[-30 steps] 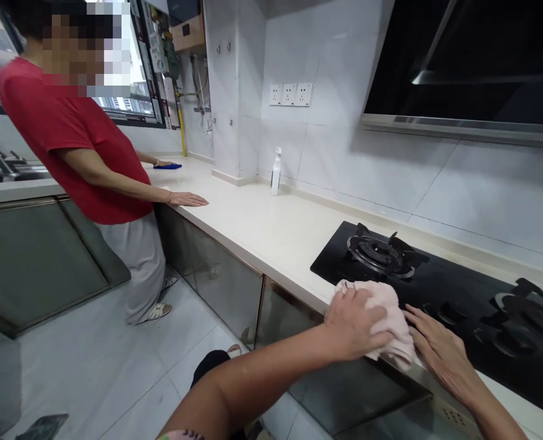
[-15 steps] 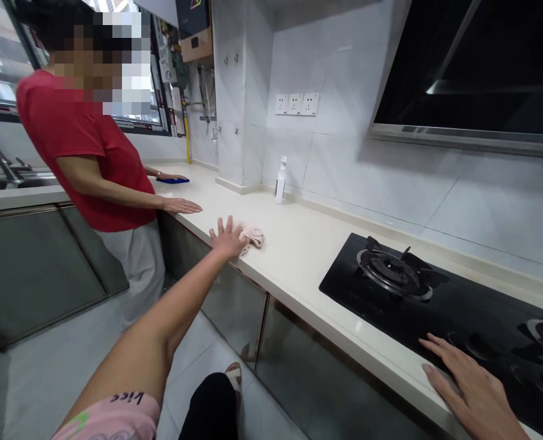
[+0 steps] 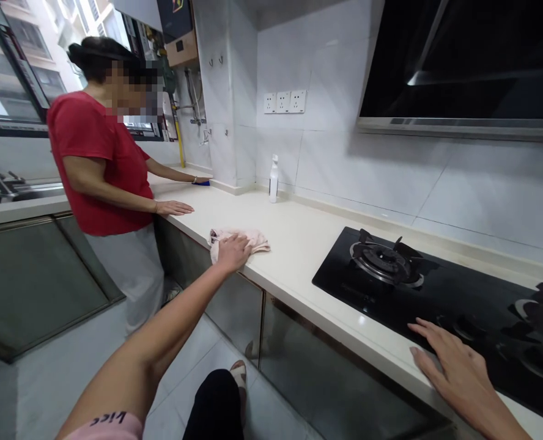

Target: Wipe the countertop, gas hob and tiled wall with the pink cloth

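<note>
A pale pink cloth (image 3: 255,239) lies bunched and partly spread on the cream countertop (image 3: 294,263), near its front edge. My left hand (image 3: 233,252) presses down on it, fingers close together and slightly bent over the fabric. Far to the right, my right hand (image 3: 457,366) rests with fingers apart at the front edge of the black gas stove (image 3: 345,278), holding nothing.
At the left, a person in a red shirt (image 3: 99,159) leans on the counter, one hand on a blue cloth (image 3: 202,183). A white spray bottle (image 3: 274,180) stands near the wall. The range hood (image 3: 446,73) overhangs the stove.
My left hand, earlier spread beside the crumpled pink cloth, now lies on it, and the cloth is more spread out. The other person's far hand has moved right with the blue cloth.
</note>
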The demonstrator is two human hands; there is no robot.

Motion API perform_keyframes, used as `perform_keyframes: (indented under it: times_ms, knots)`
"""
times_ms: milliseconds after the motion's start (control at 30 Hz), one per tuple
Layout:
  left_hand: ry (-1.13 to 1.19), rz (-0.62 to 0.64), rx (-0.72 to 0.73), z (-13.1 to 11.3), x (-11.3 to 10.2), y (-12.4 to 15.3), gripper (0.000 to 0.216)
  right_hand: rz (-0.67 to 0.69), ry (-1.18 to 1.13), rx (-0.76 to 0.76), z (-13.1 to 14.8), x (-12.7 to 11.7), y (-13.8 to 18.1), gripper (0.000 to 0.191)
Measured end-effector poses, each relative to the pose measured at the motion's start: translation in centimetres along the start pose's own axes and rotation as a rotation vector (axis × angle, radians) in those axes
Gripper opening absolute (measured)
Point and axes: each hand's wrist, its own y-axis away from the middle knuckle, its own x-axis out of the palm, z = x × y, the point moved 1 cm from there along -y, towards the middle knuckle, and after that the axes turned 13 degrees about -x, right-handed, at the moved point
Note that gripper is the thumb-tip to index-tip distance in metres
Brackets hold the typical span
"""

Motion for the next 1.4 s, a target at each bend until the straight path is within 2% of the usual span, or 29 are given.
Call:
perform_keyframes:
  times_ms: [100,200,267,367,500,600,733,833,933,1033,1100,1167,1267,1333,1400]
  knots:
    - [0.059,-0.020,0.083,-2.8,0.8,5.3,0.046,0.005,0.007,-0.002,0.6,-0.2,-0.1,0.057]
    - [0.279,-0.088,0.254,-6.7,2.1,11.4,0.044,0.011,0.012,-0.010,1.1,-0.4,-0.2,0.057]
    - [0.427,-0.140,0.391,-10.1,3.0,15.3,0.041,0.019,-0.002,-0.011,1.2,-0.5,-0.2,0.056]
    - [0.507,-0.161,0.557,-16.1,3.7,20.3,0.039,0.010,-0.069,-0.002,0.8,-0.4,-0.2,0.055]
    - [0.497,-0.150,0.822,-23.7,3.5,24.8,0.048,-0.057,-0.233,0.068,-0.1,-0.4,-0.3,0.056]
    - [0.514,-0.151,0.928,-26.3,2.7,25.9,0.061,-0.096,-0.321,0.116,-0.3,-0.6,-0.5,0.059]
    - [0.532,-0.060,0.936,-25.4,1.6,24.2,0.054,-0.091,-0.297,0.088,0.6,-1.2,-0.6,0.055]
    - [0.560,0.039,0.848,-23.5,0.8,21.9,0.047,-0.188,-0.203,0.068,1.7,-2.3,-0.5,0.055]
    - [0.663,0.204,0.805,-22.3,0.1,20.2,0.048,-0.332,-0.077,0.030,3.6,-3.9,-0.6,0.052]
    - [0.852,0.373,0.731,-21.6,-0.8,18.4,0.045,-0.306,0.034,-0.114,6.8,-4.7,-1.6,0.047]
    - [0.979,0.341,0.596,-20.7,-1.4,16.8,0.039,-0.201,0.101,-0.221,9.3,-4.3,-2.9,0.045]
    - [0.991,0.198,0.434,-19.3,-1.9,14.5,0.036,-0.090,0.152,-0.264,11.7,-3.1,-4.4,0.047]
    - [0.665,0.027,0.213,-16.5,-2.2,10.5,0.035,0.000,0.180,-0.236,14.7,-1.1,-6.8,0.055]
    - [0.449,0.015,0.095,-14.7,-1.8,8.1,0.035,0.024,0.167,-0.230,16.3,-0.2,-8.3,0.060]
    - [0.358,0.040,0.013,-13.5,-1.1,6.4,0.038,0.038,0.148,-0.241,17.5,0.2,-9.5,0.063]
